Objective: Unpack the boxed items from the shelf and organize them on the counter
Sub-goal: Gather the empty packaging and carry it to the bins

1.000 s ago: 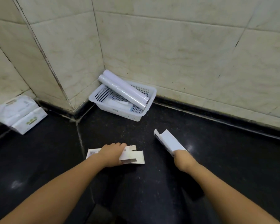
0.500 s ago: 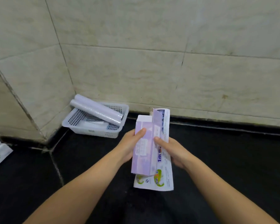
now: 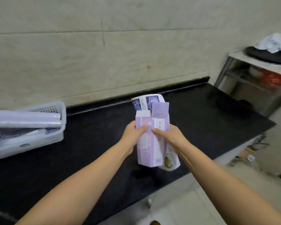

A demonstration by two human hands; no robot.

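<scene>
A purple carton [image 3: 150, 143] with its top flaps open stands upright above the black counter [image 3: 88, 151], held between both hands. My left hand [image 3: 133, 135] grips its left side with the thumb across the front. My right hand [image 3: 169, 138] holds its right side together with a white printed package [image 3: 147, 103] pressed flat behind the carton, showing above and below it. In the head view a white perforated basket [image 3: 44, 140] sits at the left by the wall, with a white plastic-wrapped roll [image 3: 26, 119] lying across it.
Beige wall tiles [image 3: 104, 54] back the counter. The counter's right end and front edge [image 3: 234, 143] drop to a light tiled floor. A metal rack [image 3: 250, 82] stands at the far right, with a dark pan and crumpled white material on top.
The hands picked two flat cartons up off the counter, brought them together and raised them. The view has swung right, so the basket now sits at the left edge and the rack appears.
</scene>
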